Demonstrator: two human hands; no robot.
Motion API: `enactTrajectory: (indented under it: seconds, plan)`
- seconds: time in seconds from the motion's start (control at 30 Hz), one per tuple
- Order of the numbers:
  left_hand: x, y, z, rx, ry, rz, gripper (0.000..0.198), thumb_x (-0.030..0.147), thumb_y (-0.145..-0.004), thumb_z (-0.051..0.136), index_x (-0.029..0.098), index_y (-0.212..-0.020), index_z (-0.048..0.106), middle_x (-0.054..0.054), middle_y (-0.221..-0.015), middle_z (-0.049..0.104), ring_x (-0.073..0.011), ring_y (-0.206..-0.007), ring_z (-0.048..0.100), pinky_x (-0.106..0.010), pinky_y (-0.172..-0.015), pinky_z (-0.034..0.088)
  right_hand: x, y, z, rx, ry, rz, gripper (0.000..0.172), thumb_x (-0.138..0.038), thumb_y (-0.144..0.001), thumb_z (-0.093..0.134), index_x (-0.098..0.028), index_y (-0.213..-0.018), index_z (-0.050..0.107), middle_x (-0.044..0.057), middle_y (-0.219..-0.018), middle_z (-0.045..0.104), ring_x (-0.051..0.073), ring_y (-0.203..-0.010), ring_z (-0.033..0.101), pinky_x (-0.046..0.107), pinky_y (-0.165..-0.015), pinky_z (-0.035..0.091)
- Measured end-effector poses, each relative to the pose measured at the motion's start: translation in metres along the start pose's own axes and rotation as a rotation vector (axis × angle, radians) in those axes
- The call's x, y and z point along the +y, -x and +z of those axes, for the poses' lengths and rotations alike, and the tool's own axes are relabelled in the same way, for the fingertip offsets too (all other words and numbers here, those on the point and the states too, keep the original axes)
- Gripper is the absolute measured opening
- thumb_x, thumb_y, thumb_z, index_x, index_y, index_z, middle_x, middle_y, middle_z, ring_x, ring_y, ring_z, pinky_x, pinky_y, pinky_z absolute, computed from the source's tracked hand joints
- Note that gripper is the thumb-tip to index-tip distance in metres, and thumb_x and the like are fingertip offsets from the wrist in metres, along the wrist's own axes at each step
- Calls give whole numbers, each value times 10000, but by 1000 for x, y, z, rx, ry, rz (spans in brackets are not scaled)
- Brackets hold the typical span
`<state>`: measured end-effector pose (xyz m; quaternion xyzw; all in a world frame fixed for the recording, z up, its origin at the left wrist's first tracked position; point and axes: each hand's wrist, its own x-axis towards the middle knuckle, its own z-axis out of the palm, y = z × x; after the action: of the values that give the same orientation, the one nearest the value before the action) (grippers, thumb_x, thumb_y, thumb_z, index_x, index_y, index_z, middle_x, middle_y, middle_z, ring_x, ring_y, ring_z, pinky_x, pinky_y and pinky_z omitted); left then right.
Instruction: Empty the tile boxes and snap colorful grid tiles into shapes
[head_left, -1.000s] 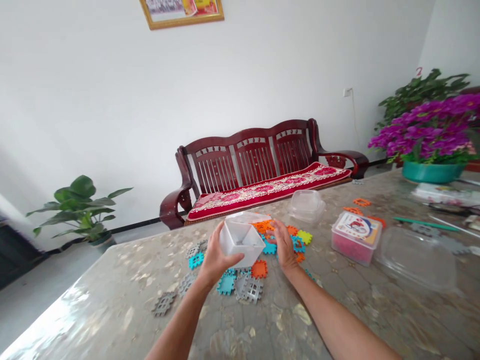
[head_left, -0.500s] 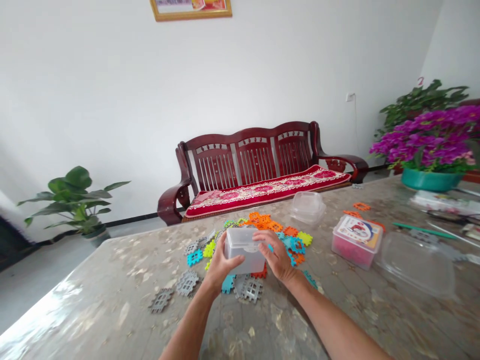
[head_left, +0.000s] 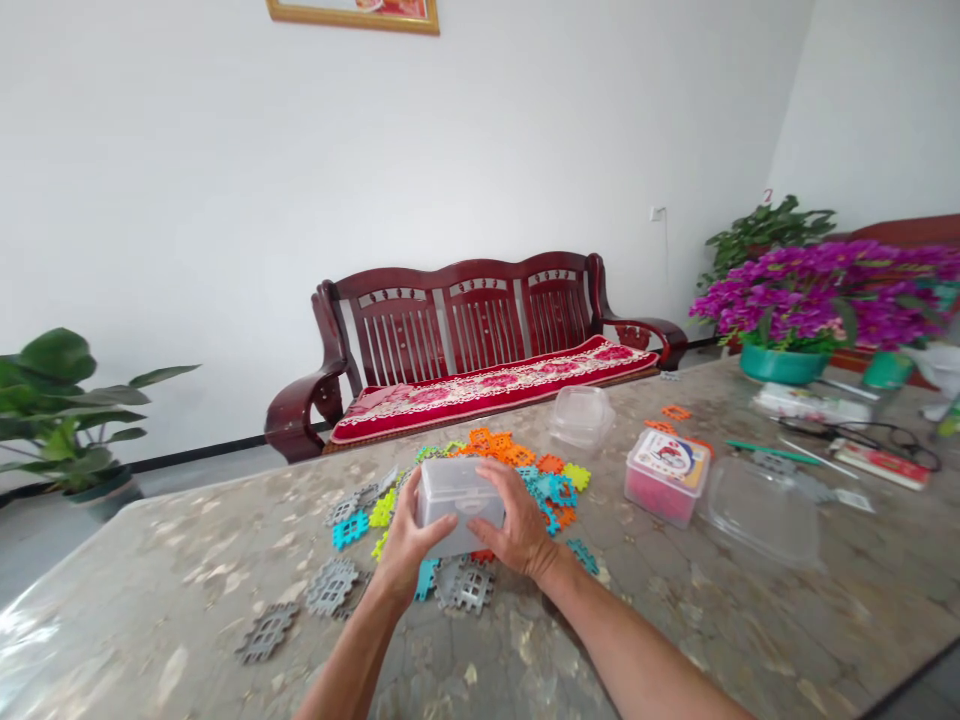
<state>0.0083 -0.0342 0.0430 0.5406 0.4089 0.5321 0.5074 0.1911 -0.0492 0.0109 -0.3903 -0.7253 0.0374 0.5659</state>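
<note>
A clear plastic box (head_left: 459, 482) with its lid on is gripped between both hands above the table. My left hand (head_left: 411, 535) holds its left side, thumb across the front. Around the right side wraps my right hand (head_left: 517, 520), its thumb on the front near the latch tab. Under and around the box lie flat, notched plastic building pieces: orange pieces (head_left: 499, 445), blue pieces (head_left: 555, 490), lime-green pieces (head_left: 382, 508) and grey pieces (head_left: 331, 585). Whether the box has anything inside is hard to tell.
To the right stands a clear box (head_left: 666, 475) with pink contents and a labelled lid. Beside it lies a clear lid (head_left: 765, 510); a clear container (head_left: 581, 415) sits behind. Purple flowers (head_left: 817, 290), glasses (head_left: 892, 440) and a green stick (head_left: 772, 451) occupy the far right.
My right thumb has come down onto the box's front, and the right fingers have shifted to its side. The view has turned rightward. The left hand keeps its hold.
</note>
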Motion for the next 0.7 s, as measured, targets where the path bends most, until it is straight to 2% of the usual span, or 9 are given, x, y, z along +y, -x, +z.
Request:
enactTrajectory:
  seconds: [0.1, 0.27, 0.4, 0.57, 0.63, 0.7]
  plan:
    - [1, 1, 4, -63, 70, -57, 1067, 443, -584, 846, 217, -1497, 342, -121, -1267, 634, -320, -1124, 617, -392, -875, 534, -1, -2, -3, 12, -16, 48, 632, -431, -840, 666, -230, -1396, 442, 121, -1384, 542, 272, -1294, 496, 464, -1113, 398]
    - [1, 5, 12, -44, 116, -55, 1067, 454, -562, 849, 214, -1485, 368, -132, -1310, 622, -335, -1174, 600, -400, -898, 529, -1, -5, -7, 72, -130, 241, 676, -505, -819, 669, -223, -1399, 466, 128, -1382, 546, 277, -1266, 522, 446, -1087, 422]
    - [-6, 7, 14, -32, 121, -40, 1032, 477, -573, 841, 224, -1465, 389, -127, -1294, 634, -341, -1184, 597, -415, -921, 527, -5, -11, -16, -2, -182, 274, 643, -566, -822, 656, -234, -1357, 521, 111, -1347, 581, 266, -1260, 528, 427, -1093, 409]
    - [-26, 3, 8, -34, -44, 33, 1079, 512, -597, 829, 226, -1497, 306, -141, -1353, 569, -347, -1230, 564, -472, -1010, 478, -9, -19, -33, -125, -276, 321, 596, -675, -832, 592, -239, -1237, 625, 97, -1290, 634, 270, -1232, 557, 424, -1082, 400]
    - [-35, 1, 7, -34, -145, 100, 1087, 507, -593, 835, 225, -1493, 295, -148, -1412, 506, -354, -1297, 507, -492, -1072, 427, -7, -22, -37, -119, -342, 348, 581, -691, -861, 534, -238, -1206, 645, 89, -1256, 660, 266, -1197, 586, 416, -1047, 428]
    - [-42, 0, 7, -25, -230, 177, 1076, 500, -593, 837, 224, -1484, 301, -150, -1451, 458, -359, -1348, 452, -511, -1120, 371, -2, -27, -40, -47, -360, 388, 545, -660, -924, 434, -226, -1156, 669, 83, -1196, 692, 250, -1151, 616, 396, -1010, 456]
